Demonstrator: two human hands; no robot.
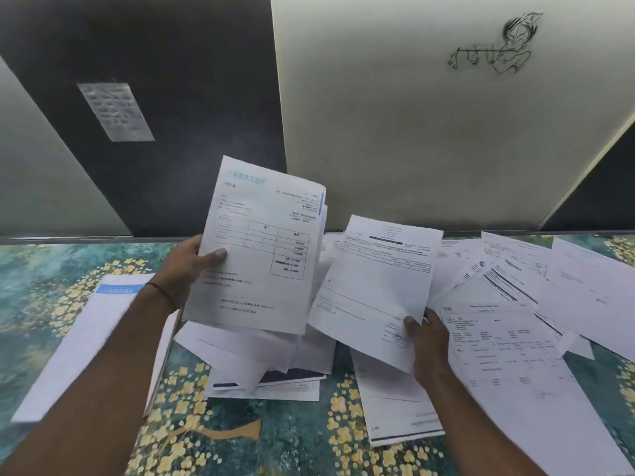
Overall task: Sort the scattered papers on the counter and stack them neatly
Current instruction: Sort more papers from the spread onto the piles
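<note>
Counter (86, 269): teal floral top, cut off at the left, right and bottom of the view. Scattered papers (515, 338) fan across its right half, overlapping. Print is too blurred to read, and the far-right sheets run out of view. Large white sheet with blue header (103, 338) lies flat at left, partly under the left forearm (103, 372). Small pile (268, 372) sits mid-counter, mostly hidden by what's being held. Held bundle (257, 249): near upright and lifted off the counter. Offset edges at its upper right show more than one sheet, count unclear. Single sheet (374, 286): tilted, raised just right of the bundle. Left hand (185, 266) grips the bundle's left edge, thumb flat on the front, fingers hidden behind. Right hand (427, 341) pinches the single sheet's lower right corner, thumb on top, fingers underneath and not visible.
</note>
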